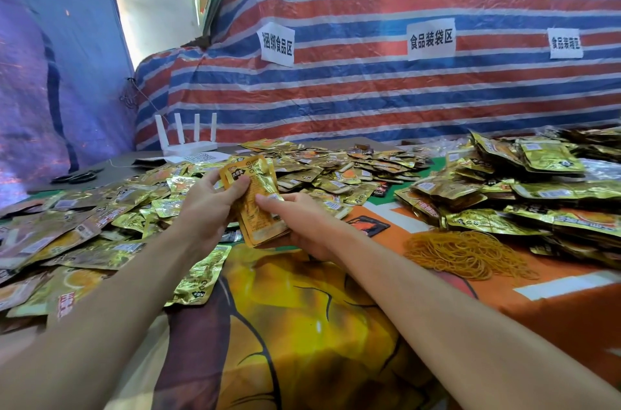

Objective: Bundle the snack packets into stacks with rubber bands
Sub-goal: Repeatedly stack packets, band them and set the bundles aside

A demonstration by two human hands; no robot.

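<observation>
Head view, the only view supplied. Principal item: a small stack of snack packets (pixel 260 208) in gold and orange foil, held slightly tilted above the desk (pixel 134 165), at centre between the two hands. Left hand (pixel 208 208): grip clamped on the upper left part of the stack, fingers curled round it. Right hand (pixel 302 225): grip clamped on the lower right part, thumb laid across the front face. No band is seen on the stack. Rubber bands (pixel 467 255): a loose tangled heap lying on the printed cloth (pixel 302 325), to the right of the right hand and apart from it. Loose packets (pixel 84 228): spread thickly on the left and beyond the hands. Piled packets (pixel 504 194): heaped at the right behind the bands; whether these are banded cannot be told. Also noted: a white router (pixel 184 141) and scissors (pixel 77 177) at the far left of the desk, with a striped tarpaulin (pixel 369 90) behind. Step judged in hand: the stack is being gathered and squared before banding. Recommended handling: the packet edges are to be tapped level, since foil is likely to slide and fan out. The stack is best pinched firmly in the left hand while the right is freed for the heap. One band should be teased out singly, as tangled bands may come away in a clump. The band is best stretched wide and passed over the middle of the stack, not near an end.
</observation>
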